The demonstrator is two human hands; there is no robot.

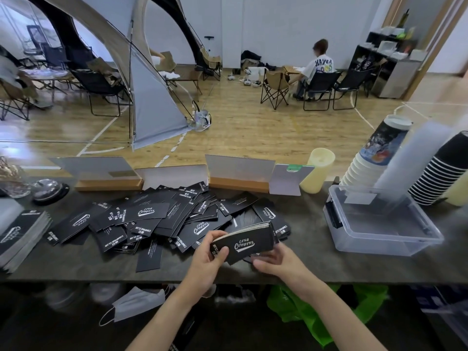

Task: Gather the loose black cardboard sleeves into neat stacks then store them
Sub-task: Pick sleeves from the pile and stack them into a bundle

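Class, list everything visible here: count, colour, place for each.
loose sleeves: many, black, heaped mid-counter
stack of sleeves: one, black, between both hands
box: one, clear, counter right
white cups: one stack, behind box
black cups: one stack, far right
bell: one, silver, counter left
booklets: one pile, black, far left
sign stands: several, pale, counter rear
mask: one, grey, below counter
bag: one, green, below counter
tent: one, grey, floor left
left hand: one, gripping stack's left end
right hand: one, holding stack's right end
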